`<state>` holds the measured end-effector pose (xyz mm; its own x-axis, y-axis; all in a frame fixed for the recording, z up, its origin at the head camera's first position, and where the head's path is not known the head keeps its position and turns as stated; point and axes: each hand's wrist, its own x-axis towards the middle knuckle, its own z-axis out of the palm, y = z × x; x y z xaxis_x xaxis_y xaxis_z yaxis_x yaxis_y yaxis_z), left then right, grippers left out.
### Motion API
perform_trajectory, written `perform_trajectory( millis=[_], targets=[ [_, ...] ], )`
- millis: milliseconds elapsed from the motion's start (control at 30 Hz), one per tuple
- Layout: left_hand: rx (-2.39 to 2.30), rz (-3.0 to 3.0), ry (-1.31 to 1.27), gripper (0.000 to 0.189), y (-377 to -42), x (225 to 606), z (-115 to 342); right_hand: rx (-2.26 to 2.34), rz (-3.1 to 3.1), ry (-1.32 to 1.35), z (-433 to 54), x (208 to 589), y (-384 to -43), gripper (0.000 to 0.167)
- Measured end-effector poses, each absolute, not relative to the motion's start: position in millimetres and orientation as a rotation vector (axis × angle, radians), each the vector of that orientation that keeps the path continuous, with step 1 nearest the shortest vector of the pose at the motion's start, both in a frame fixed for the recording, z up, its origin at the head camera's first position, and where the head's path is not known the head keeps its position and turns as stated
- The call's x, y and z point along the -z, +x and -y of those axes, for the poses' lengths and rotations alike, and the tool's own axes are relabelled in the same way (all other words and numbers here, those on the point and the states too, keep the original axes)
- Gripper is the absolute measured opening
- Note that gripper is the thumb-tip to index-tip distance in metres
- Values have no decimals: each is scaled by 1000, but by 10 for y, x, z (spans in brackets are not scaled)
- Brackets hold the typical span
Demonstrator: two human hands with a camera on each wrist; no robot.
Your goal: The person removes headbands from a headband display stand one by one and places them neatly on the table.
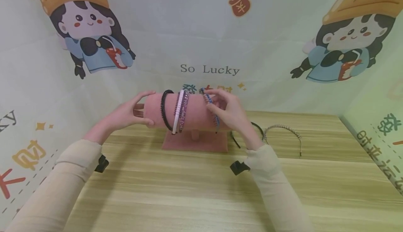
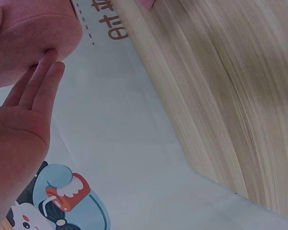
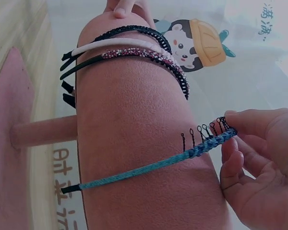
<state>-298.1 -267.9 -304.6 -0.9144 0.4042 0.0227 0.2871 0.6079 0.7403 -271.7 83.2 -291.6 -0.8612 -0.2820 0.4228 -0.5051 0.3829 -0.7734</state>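
A pink padded roll on a display stand (image 1: 198, 111) lies crosswise before me. My left hand (image 1: 124, 113) holds its left end, thumb and index finger spanning the sides and the other fingertips (image 2: 49, 56) against the end face. Toward the roll's right end, my right hand (image 1: 231, 108) pinches a blue braided headband (image 3: 144, 169) between thumb and fingers. Small black looped teeth line that headband's inner edge, and its black-tipped end reaches across the roll. Further left on the roll sit a black headband (image 1: 163, 108), a white one and a glittery purple-pink headband (image 3: 134, 51), close together.
On the wooden table (image 1: 176, 190) to the right of the stand lie a dark headband (image 1: 261, 129) and a thin spiralled headband (image 1: 283, 126). A printed cloth backdrop (image 1: 163, 50) rises behind and along both sides. The stand's flat pink base (image 1: 195, 144) rests on the table.
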Motion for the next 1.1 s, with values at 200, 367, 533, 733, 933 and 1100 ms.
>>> perform_trajectory(
  millis=[200,367,533,733,933,1100],
  targets=[
    [-1191,-2692,579,94,-2985,3055,2684,-1346,2491,682,-882,2881,-2670,40],
    [-1182,-2701,579,94,-2992,3063,2693,-1229,2501,658,-884,2870,-2638,42],
    [-1179,-2688,599,97,-2999,3068,2698,-1141,2521,597,-871,2871,-2621,53],
    [-1185,-2679,607,99,-3009,3075,2702,-1157,2534,537,-892,2858,-2614,53],
    [-1175,-2699,599,97,-3000,3069,2696,-1123,2529,518,-921,2829,-2604,47],
    [-1164,-2693,614,98,-3001,3074,2706,-1077,2516,489,-929,2824,-2596,48]
  ],
)
